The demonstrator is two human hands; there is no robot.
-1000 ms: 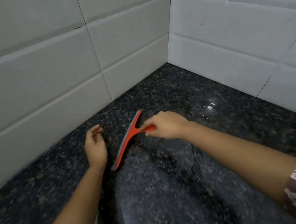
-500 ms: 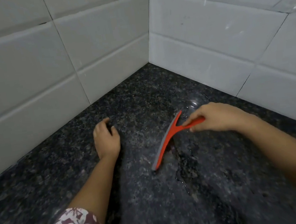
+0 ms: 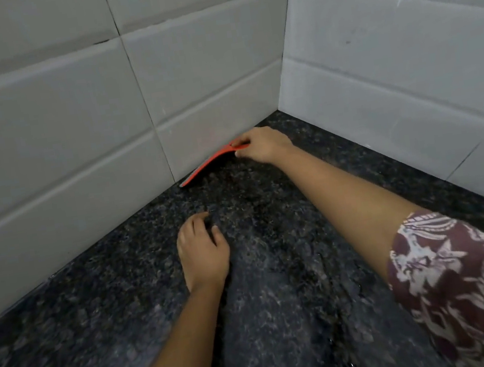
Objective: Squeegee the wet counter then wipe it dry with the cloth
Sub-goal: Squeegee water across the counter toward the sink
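Note:
My right hand grips the handle of a red squeegee. Its blade lies along the foot of the back tiled wall, near the corner. The dark speckled granite counter shows a duller streaked band running from the blade toward me. My left hand rests on the counter with fingers loosely curled, holding nothing, below and left of the squeegee. No cloth is in view.
Pale grey tiled walls meet in a corner just right of the squeegee and bound the counter at the back and right. Wet patches glisten on the counter at lower right.
My right hand has carried the squeegee away from me, from the middle of the counter to the foot of the back wall. My left hand stayed resting on the counter.

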